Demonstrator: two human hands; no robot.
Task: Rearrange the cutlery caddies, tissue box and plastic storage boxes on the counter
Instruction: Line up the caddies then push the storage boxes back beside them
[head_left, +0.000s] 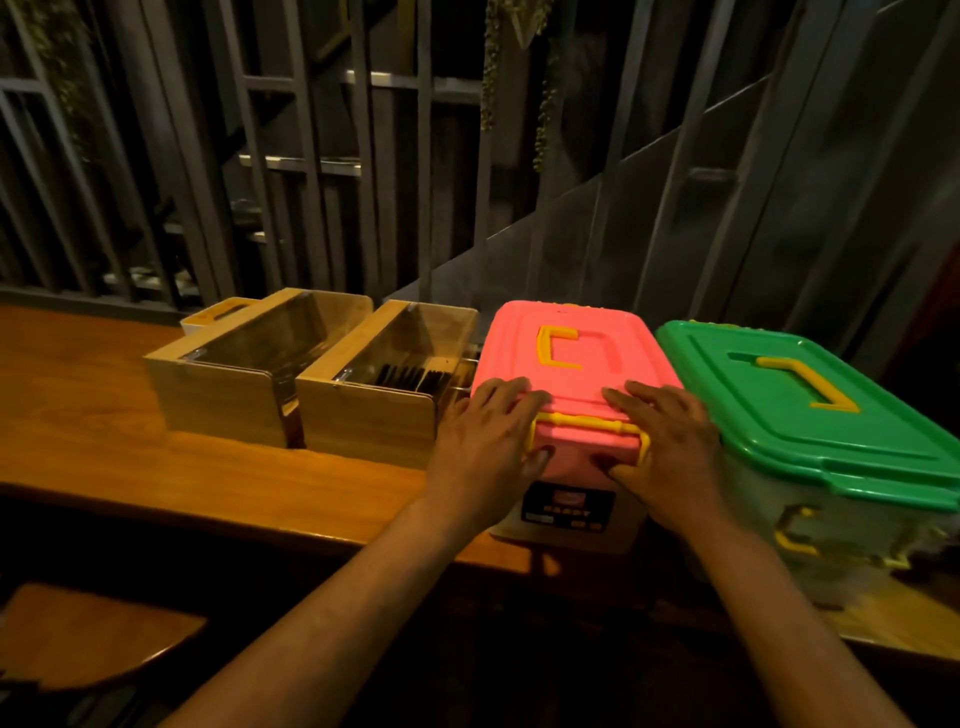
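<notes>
A clear storage box with a pink lid (576, 338) and yellow handle stands on the wooden counter (130, 415). My left hand (488, 436) grips its front left corner, fingers on the lid and thumb on the front. My right hand (670, 441) grips the front right corner the same way. To its right, touching or nearly so, stands a larger box with a green lid (810, 410). Left of the pink box sit two wooden cutlery caddies with clear lids, one near (374, 415) and one farther left (223, 395). Behind the left caddy a white tissue box (218, 313) shows partly.
A dark metal railing (311, 182) runs just behind the counter. A wooden stool seat (78, 629) sits below the counter's front edge at the lower left. The green-lidded box overhangs the counter's front edge at the right.
</notes>
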